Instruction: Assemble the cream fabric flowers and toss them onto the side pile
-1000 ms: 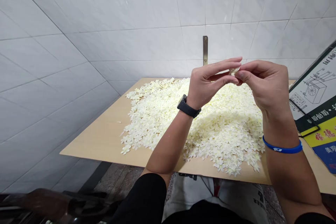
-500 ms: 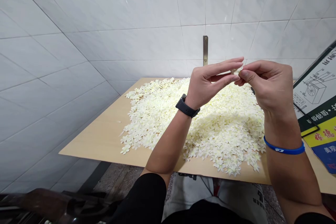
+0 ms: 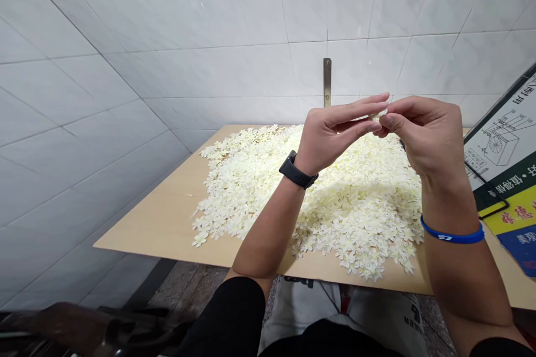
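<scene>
Between the fingertips of both hands is a small stack of white flower petals [image 3: 379,116], raised above the board. My left hand [image 3: 335,131], with a black watch on its wrist, has its thumb and straight fingers closed on the stack's left side. My right hand [image 3: 427,131], wearing a blue wristband, pinches the same flowers from the right. Much of the stack is hidden by the fingers. Beneath both hands spreads a wide heap of loose white artificial flowers [image 3: 251,178] with pale yellow centres.
The heap lies on a light brown board [image 3: 154,217]. A white tiled wall [image 3: 201,22] stands behind and to the left. A metal strip [image 3: 327,81] rises at the board's back edge. On the right leans a printed box panel [image 3: 498,148], with a black wire frame [image 3: 494,192] beside it.
Both hands hold almost the same place and keep hold of the flowers. The fingers have shifted slightly, and my right wrist has moved a little to the left.
</scene>
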### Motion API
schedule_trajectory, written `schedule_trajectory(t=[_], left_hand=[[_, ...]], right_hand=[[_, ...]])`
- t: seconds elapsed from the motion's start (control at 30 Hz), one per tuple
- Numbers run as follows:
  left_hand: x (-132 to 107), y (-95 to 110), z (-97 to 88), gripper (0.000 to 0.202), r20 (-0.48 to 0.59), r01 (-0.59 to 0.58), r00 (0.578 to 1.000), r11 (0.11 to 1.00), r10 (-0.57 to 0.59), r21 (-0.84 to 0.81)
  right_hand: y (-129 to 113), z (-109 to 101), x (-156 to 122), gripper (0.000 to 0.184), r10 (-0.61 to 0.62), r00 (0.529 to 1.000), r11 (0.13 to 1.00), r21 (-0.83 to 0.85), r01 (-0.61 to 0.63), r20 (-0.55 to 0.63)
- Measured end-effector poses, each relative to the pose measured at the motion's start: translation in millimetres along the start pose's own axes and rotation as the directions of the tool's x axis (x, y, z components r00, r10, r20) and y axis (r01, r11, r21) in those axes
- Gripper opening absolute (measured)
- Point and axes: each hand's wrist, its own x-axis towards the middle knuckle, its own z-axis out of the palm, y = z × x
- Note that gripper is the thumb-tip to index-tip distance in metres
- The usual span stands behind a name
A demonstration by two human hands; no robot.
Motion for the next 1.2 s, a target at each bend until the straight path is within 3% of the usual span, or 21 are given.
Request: schedule_trajectory(t=[0.33,0.73,0.93,1.2], left_hand=[[-1,1,0.0,0.033,0.04,-0.005,0.999,1.0,0.004,0.026],[0,9,0.4,0.03,0.008,0.044,0.999,0.999,-0.044,0.013],[0,8,2.8,0.031,-0.036,0.042,0.998,0.999,-0.041,0.033],[-2,2,6.8,0.026,-0.093,0.013,0.996,0.998,-0.008,0.054]], right_hand=[[0,1,-2,0.011,-0.004,1.0,1.0,-0.02,0.004,-0.026],[5,-1,-1,0.016,0.004,1.0,0.998,-0.067,-0.006,-0.023],[-3,1,-3,0.016,0.004,0.999,0.993,-0.116,-0.007,-0.032],[-12,10,-11,0.014,-0.092,0.984,0.957,-0.287,0.046,-0.15]])
